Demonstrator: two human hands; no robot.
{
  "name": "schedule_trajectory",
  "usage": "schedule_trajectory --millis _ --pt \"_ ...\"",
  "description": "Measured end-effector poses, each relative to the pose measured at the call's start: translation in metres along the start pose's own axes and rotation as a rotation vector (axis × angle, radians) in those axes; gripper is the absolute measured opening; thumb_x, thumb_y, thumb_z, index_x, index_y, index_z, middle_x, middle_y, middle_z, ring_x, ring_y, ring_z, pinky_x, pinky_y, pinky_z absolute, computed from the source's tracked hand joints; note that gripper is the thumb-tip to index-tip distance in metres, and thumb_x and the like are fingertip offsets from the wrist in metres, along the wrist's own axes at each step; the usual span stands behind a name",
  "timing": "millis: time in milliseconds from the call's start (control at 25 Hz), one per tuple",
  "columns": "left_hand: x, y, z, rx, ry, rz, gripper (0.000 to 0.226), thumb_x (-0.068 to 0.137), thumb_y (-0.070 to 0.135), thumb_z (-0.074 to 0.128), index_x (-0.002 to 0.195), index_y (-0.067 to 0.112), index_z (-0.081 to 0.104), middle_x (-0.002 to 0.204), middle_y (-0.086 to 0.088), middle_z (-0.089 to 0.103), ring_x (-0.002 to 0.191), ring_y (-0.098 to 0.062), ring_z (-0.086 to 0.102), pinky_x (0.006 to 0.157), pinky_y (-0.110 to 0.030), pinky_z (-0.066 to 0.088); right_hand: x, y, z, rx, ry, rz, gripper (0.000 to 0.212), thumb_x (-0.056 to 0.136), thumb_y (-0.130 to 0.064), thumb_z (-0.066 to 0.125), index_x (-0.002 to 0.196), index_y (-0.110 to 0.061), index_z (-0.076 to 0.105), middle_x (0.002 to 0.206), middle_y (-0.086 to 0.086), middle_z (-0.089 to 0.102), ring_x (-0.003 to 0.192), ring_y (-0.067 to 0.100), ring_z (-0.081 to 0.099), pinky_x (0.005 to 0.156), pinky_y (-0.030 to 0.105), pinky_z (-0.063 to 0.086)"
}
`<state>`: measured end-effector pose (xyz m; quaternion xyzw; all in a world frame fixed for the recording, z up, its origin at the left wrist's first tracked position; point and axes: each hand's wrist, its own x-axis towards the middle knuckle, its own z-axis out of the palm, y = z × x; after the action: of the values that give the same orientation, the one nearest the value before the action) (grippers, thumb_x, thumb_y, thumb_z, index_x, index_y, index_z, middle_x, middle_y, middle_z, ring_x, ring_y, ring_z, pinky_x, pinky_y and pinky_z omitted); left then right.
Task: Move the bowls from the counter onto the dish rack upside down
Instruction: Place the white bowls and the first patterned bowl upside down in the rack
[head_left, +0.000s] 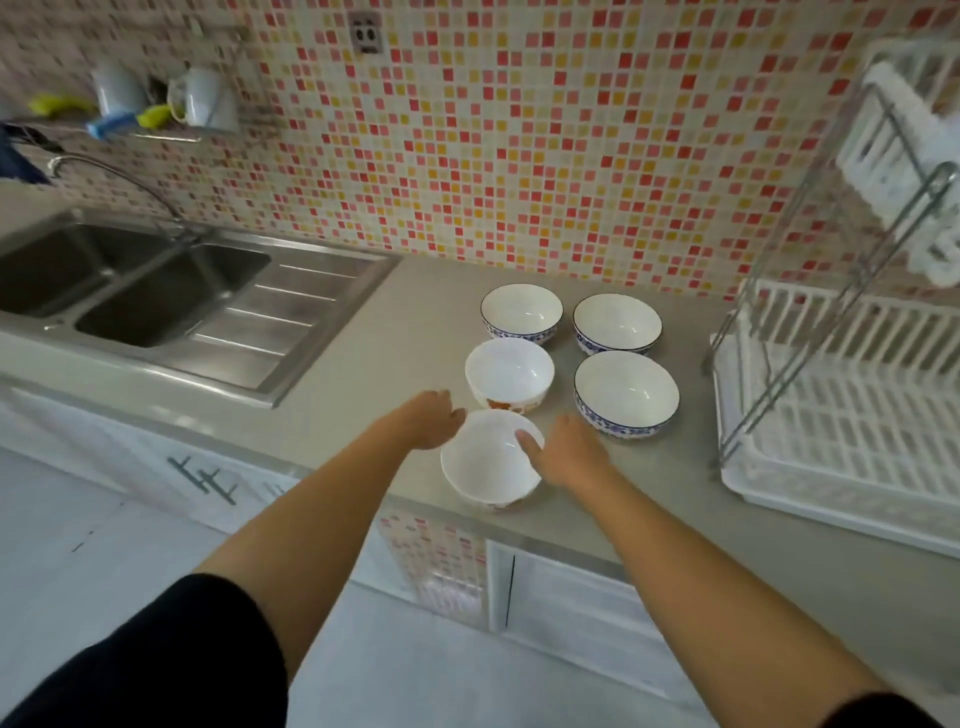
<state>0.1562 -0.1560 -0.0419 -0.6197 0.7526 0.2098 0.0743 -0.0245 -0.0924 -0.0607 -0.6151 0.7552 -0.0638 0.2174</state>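
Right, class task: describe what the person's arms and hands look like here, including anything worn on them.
Both hands are bare: the left hand and right hand show no gloves, and no rings, watch or bracelets can be seen. The forearms are uncovered too. Dark, black-looking sleeves cover only the upper arms, ending about the elbow; the right one shows just at the picture's lower corner. No markings or straps are visible.

Five bowls on table (395, 332), between sink (156, 291) at left and dish rack (841, 415) at right. Two at back, two mid, nearest bowl (491, 460) at front edge, left hand (431, 421) and right hand (566, 452) flanking it.
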Motion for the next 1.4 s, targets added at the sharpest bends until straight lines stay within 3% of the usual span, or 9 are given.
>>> schedule_trajectory --millis 120,240,400,640,760,920,1040,1200,1400 --pt "0.003 -0.002 0.037 -0.062 -0.039 -0.068 0.051 0.099 0.031 0.036 0.134 -0.006 0.036 0.137 -0.025 0.047 0.124 -0.039 0.048 0.1 -0.042 0.04 0.0 0.0 0.029 0.156 -0.103 0.159 0.057 0.095 -0.037 0.046 0.136 0.002 0.035 0.14 0.02 0.043 0.127 0.035 0.045 0.1 0.036 0.04" --pt "-0.001 -0.001 0.054 -0.074 -0.046 -0.128 0.052 0.087 0.011 0.062 0.13 -0.006 0.038 0.131 -0.024 0.052 0.119 -0.038 0.053 0.096 -0.041 0.046 0.0 -0.006 0.04 0.215 -0.145 0.21 0.044 0.093 -0.01 0.047 0.135 0.001 0.038 0.139 0.019 0.048 0.125 0.033 0.049 0.098 0.033 0.042" --pt "-0.004 -0.001 0.024 -0.182 -0.019 -0.126 0.049 0.082 -0.003 0.063 0.125 -0.008 0.041 0.125 -0.028 0.054 0.11 -0.043 0.059 0.091 -0.048 0.051 0.002 -0.018 0.011 0.259 -0.081 0.152 0.037 0.092 -0.004 0.044 0.128 0.003 0.043 0.133 0.022 0.052 0.116 0.034 0.054 0.087 0.032 0.044" --pt "-0.029 0.056 -0.109 -0.498 0.36 0.056 0.034 0.089 -0.004 0.044 0.123 -0.004 0.047 0.11 -0.019 0.063 0.096 -0.036 0.065 0.075 -0.045 0.059 0.002 -0.036 -0.121 0.376 0.382 -0.075 0.041 0.097 -0.033 0.038 0.125 -0.004 0.044 0.118 0.016 0.06 0.101 0.032 0.058 0.076 0.035 0.041" --pt "-0.047 0.112 -0.155 -0.688 0.528 0.224 0.037 0.095 0.002 0.038 0.13 0.005 0.045 0.112 -0.009 0.057 0.101 -0.032 0.062 0.08 -0.044 0.059 -0.014 -0.031 -0.196 0.62 0.492 -0.207 0.046 0.091 -0.049 0.046 0.122 -0.014 0.042 0.115 0.007 0.06 0.089 0.021 0.055 0.074 0.03 0.042" --pt "-0.06 0.192 -0.185 -0.926 0.55 0.393 0.04 0.096 0.012 0.044 0.136 0.015 0.04 0.129 -0.009 0.054 0.099 -0.026 0.064 0.078 -0.039 0.061 -0.056 -0.004 -0.285 0.82 0.578 -0.39 0.046 0.088 -0.045 0.056 0.126 -0.026 0.038 0.102 -0.016 0.055 0.085 0.004 0.055 0.062 0.007 0.045" --pt "-0.071 0.234 -0.211 -0.73 0.671 0.497 0.053 0.094 0.036 0.049 0.141 0.017 0.033 0.134 -0.006 0.055 0.104 -0.025 0.065 0.084 -0.043 0.058 -0.079 0.029 -0.338 0.703 0.672 -0.433 0.063 0.079 -0.047 0.068 0.13 -0.025 0.04 0.108 -0.013 0.056 0.093 0.008 0.06 0.07 0.019 0.052" --pt "-0.082 0.294 -0.25 -0.431 0.901 0.707 0.082 0.087 0.044 0.057 0.15 0.028 0.007 0.153 -0.006 0.034 0.132 -0.027 0.045 0.106 -0.048 0.042 -0.1 0.097 -0.4 0.129 0.832 -0.406 0.085 0.065 -0.049 0.078 0.136 -0.03 0.036 0.125 -0.007 0.05 0.109 0.012 0.051 0.087 0.032 0.05" --pt "-0.081 0.382 -0.251 0.121 0.704 1.017 0.089 0.084 0.027 0.064 0.151 0.026 0.006 0.161 0.004 -0.003 0.143 -0.022 0.027 0.113 -0.037 0.028 -0.094 0.171 -0.437 -0.332 0.774 -0.427 0.093 0.067 -0.042 0.079 0.143 -0.029 0.027 0.137 0.001 0.038 0.127 0.02 0.036 0.102 0.036 0.039"
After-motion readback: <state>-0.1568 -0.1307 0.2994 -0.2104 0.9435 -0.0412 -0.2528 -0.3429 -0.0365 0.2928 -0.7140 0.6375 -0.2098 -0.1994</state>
